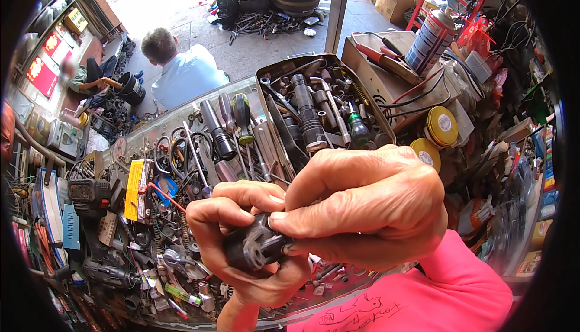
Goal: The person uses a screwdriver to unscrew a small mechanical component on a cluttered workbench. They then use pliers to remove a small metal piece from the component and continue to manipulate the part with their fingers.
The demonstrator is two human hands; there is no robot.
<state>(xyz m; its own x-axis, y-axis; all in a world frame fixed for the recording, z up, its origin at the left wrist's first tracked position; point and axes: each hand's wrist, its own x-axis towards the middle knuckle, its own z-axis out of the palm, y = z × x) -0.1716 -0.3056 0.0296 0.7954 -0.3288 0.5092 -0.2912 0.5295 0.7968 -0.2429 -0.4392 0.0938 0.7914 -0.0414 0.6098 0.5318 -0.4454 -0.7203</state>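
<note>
My left hand (244, 246) is curled around a small black part (256, 243), dark and greasy, with a round lug and a hole on its near side. From the right, my right hand (362, 209) bends over the same part, its thumb and fingertips pressed on the part's right edge. Whether the right fingertips pinch something small cannot be seen. Both hands are above a workbench crowded with tools. Just beyond them lie a black flashlight (217, 129), a green-and-black screwdriver (243, 121) and a metal tool box (272, 144) full of sockets and wrenches.
A cordless drill (106, 271) and a yellow box (136, 191) lie at the left. Yellow round tins (442, 126) and a spray can (430, 39) stand at the right. Beyond the bench sit a person in a light shirt (188, 76) and another person (84, 78) near a black bucket (131, 89).
</note>
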